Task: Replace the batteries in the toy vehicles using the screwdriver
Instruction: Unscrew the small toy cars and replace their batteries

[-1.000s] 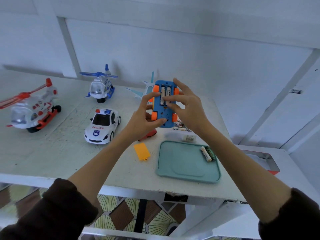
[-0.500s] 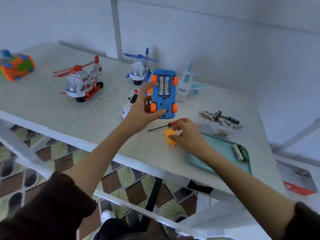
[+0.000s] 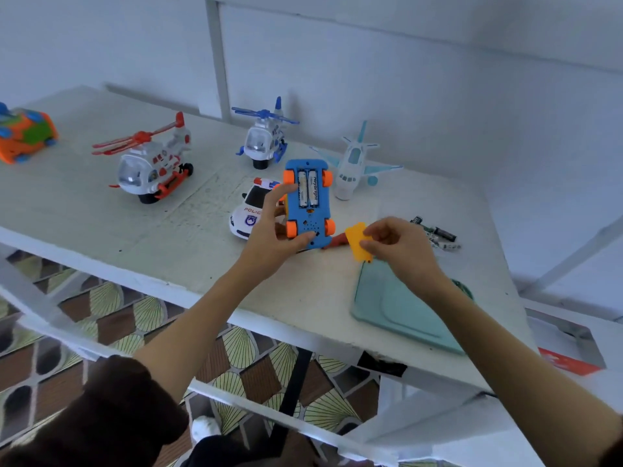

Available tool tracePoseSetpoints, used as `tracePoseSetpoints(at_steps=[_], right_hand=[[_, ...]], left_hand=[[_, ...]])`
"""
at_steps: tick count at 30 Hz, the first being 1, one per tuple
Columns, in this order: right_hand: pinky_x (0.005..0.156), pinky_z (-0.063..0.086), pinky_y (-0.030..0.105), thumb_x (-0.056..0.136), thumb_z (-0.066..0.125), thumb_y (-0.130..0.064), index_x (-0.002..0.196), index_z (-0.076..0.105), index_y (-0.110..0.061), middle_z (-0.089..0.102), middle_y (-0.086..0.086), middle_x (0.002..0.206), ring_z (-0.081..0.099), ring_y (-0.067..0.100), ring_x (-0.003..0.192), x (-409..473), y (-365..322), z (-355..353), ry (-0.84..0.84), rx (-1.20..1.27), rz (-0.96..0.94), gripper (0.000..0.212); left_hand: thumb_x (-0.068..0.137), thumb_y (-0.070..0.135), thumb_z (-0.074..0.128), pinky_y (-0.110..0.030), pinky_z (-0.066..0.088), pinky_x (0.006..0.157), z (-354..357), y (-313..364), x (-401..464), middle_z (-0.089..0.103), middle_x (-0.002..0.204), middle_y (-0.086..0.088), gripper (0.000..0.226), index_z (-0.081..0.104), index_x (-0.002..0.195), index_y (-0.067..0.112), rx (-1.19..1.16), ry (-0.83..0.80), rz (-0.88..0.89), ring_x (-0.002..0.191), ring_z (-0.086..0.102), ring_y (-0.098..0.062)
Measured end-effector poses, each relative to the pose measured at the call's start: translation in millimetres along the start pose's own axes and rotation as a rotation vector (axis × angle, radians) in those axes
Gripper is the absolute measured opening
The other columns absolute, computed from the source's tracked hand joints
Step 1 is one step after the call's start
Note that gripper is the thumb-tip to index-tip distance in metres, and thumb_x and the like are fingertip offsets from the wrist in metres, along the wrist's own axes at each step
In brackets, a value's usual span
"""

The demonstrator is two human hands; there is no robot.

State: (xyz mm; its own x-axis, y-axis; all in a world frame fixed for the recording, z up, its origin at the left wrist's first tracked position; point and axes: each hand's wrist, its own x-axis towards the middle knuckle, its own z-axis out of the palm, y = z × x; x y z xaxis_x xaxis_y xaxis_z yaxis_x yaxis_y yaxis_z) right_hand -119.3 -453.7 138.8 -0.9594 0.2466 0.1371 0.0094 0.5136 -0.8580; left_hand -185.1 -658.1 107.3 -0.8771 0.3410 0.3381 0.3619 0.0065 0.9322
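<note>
My left hand (image 3: 269, 232) grips a blue toy car (image 3: 308, 205) with orange wheels, held underside up above the table. Its battery bay is open and shows two white batteries (image 3: 307, 192) side by side. My right hand (image 3: 401, 246) pinches the orange battery cover (image 3: 358, 241) just right of the car, lifted off the table. The red handle of the screwdriver (image 3: 338, 241) lies on the table behind the cover, mostly hidden by the car and my fingers.
On the white table (image 3: 151, 237) stand a police car (image 3: 251, 210), a red-and-white helicopter (image 3: 151, 163), a blue-and-white helicopter (image 3: 264, 138), a toy plane (image 3: 354, 163) and an orange-green vehicle (image 3: 23, 134). Loose batteries (image 3: 438, 234) lie right; a teal tray (image 3: 394, 305) sits near the front edge.
My right hand went from the car's battery bay down to the table, picked up the orange cover and now holds it raised beside the car. The view has swung left.
</note>
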Motion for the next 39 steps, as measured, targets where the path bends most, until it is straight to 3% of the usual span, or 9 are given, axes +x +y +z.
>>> tracePoseSetpoints(at_steps=[2, 5, 8, 12, 19, 25, 29, 33, 39], right_hand=[[0.060, 0.047, 0.023, 0.078, 0.070, -0.003, 0.083, 0.063, -0.013, 0.056, 0.003, 0.071, 0.051, 0.010, 0.061, 0, -2, -13, 0.076, 0.071, -0.029, 0.014], [0.058, 0.046, 0.014, 0.080, 0.066, -0.001, 0.084, 0.061, -0.015, 0.058, 0.002, 0.072, 0.053, 0.002, 0.057, -3, -4, -23, 0.156, 0.212, -0.028, 0.016], [0.061, 0.047, 0.014, 0.082, 0.063, 0.002, 0.089, 0.061, -0.015, 0.060, 0.002, 0.078, 0.057, 0.002, 0.062, -7, -7, -26, 0.168, 0.357, -0.019, 0.019], [0.073, 0.051, 0.019, 0.080, 0.062, 0.007, 0.097, 0.061, -0.017, 0.061, 0.002, 0.087, 0.059, 0.009, 0.076, -10, -13, -20, 0.070, 0.459, -0.032, 0.029], [0.067, 0.052, 0.017, 0.079, 0.064, 0.006, 0.095, 0.061, -0.012, 0.064, 0.002, 0.082, 0.063, 0.002, 0.070, -10, -21, 4, -0.008, 0.480, 0.005, 0.024], [0.069, 0.053, 0.018, 0.080, 0.063, 0.005, 0.098, 0.061, -0.007, 0.064, 0.005, 0.082, 0.063, 0.004, 0.067, -7, -23, 9, 0.015, 0.473, 0.009, 0.021], [0.071, 0.054, 0.019, 0.081, 0.063, 0.004, 0.099, 0.061, -0.007, 0.064, 0.006, 0.086, 0.063, 0.008, 0.072, -7, -24, 10, 0.028, 0.452, 0.023, 0.021], [0.072, 0.055, 0.021, 0.081, 0.063, 0.004, 0.099, 0.061, -0.006, 0.064, 0.009, 0.088, 0.063, 0.013, 0.076, -5, -25, 12, 0.045, 0.452, 0.043, 0.021], [0.064, 0.052, 0.014, 0.082, 0.063, 0.003, 0.098, 0.062, -0.006, 0.065, 0.002, 0.083, 0.062, 0.002, 0.065, -6, -26, 12, 0.084, 0.424, 0.026, 0.019]], left_hand=[[0.081, 0.001, 0.071, -0.021, 0.055, 0.076, 9, -8, 1, 0.044, 0.135, -0.005, 0.068, 0.036, 0.120, 0.044, -0.002, -0.026, 0.000, 0.122, 0.050, -0.023], [0.079, 0.004, 0.074, -0.023, 0.056, 0.077, 22, -13, 1, 0.044, 0.136, 0.002, 0.069, 0.037, 0.119, 0.046, 0.021, -0.059, 0.008, 0.122, 0.050, -0.016], [0.077, 0.007, 0.076, -0.023, 0.056, 0.078, 34, -11, 0, 0.041, 0.128, 0.022, 0.068, 0.037, 0.120, 0.044, 0.040, -0.068, 0.017, 0.115, 0.050, 0.001], [0.079, 0.002, 0.074, -0.026, 0.057, 0.078, 42, -9, -4, 0.042, 0.122, 0.023, 0.067, 0.036, 0.123, 0.035, 0.014, -0.094, -0.009, 0.100, 0.055, 0.012], [0.073, 0.017, 0.073, -0.038, 0.058, 0.078, 42, -13, -11, 0.050, 0.123, 0.016, 0.067, 0.037, 0.126, 0.035, -0.015, -0.109, -0.002, 0.104, 0.060, -0.004], [0.070, 0.033, 0.074, -0.040, 0.058, 0.078, 40, -14, -11, 0.051, 0.121, 0.027, 0.067, 0.037, 0.126, 0.041, -0.017, -0.095, 0.006, 0.110, 0.058, -0.012], [0.073, 0.021, 0.076, -0.041, 0.058, 0.079, 42, -15, -11, 0.051, 0.124, 0.017, 0.068, 0.037, 0.126, 0.039, -0.023, -0.082, 0.002, 0.110, 0.058, -0.013], [0.074, 0.015, 0.073, -0.039, 0.058, 0.079, 43, -16, -10, 0.051, 0.119, 0.029, 0.068, 0.037, 0.128, 0.037, -0.016, -0.079, 0.003, 0.105, 0.059, -0.007], [0.074, 0.016, 0.074, -0.037, 0.058, 0.079, 43, -16, -11, 0.052, 0.123, 0.006, 0.069, 0.036, 0.128, 0.038, -0.027, -0.077, -0.006, 0.101, 0.062, -0.009]])
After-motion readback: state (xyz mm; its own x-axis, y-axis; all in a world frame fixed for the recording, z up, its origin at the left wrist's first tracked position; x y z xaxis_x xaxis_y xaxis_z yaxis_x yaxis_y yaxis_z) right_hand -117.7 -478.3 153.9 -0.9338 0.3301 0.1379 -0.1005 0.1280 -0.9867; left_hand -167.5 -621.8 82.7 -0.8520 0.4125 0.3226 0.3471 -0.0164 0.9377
